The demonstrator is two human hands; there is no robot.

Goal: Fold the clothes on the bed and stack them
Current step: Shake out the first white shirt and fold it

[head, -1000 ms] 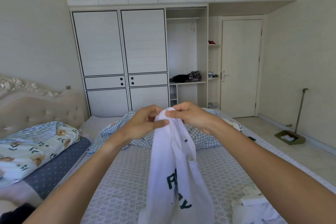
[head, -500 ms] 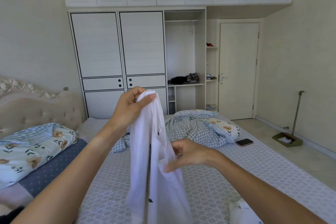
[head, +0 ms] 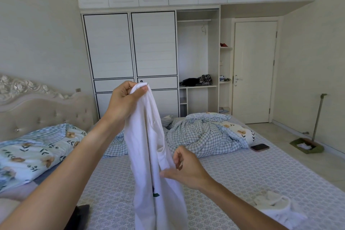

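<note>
A white shirt (head: 149, 155) with dark lettering hangs in the air in front of me over the bed (head: 242, 172). My left hand (head: 124, 101) grips its top end, held up high. Lower down, my right hand (head: 183, 168) pinches a fold of the shirt at its right side, thumb against the cloth and fingers curled. A crumpled white garment (head: 276, 205) lies on the bed at the lower right. A dark garment (head: 80, 214) peeks out at the lower left edge of the bed.
A bunched checked blue duvet (head: 201, 134) lies across the far part of the bed, with a phone (head: 259, 147) beside it. A floral pillow (head: 33, 151) rests by the headboard at left. A wardrobe stands behind; a dustpan (head: 306, 146) sits on the floor at right.
My hands were together at the shirt's top a second ago. The left has lifted that end higher, and the right has slid down along the shirt's side.
</note>
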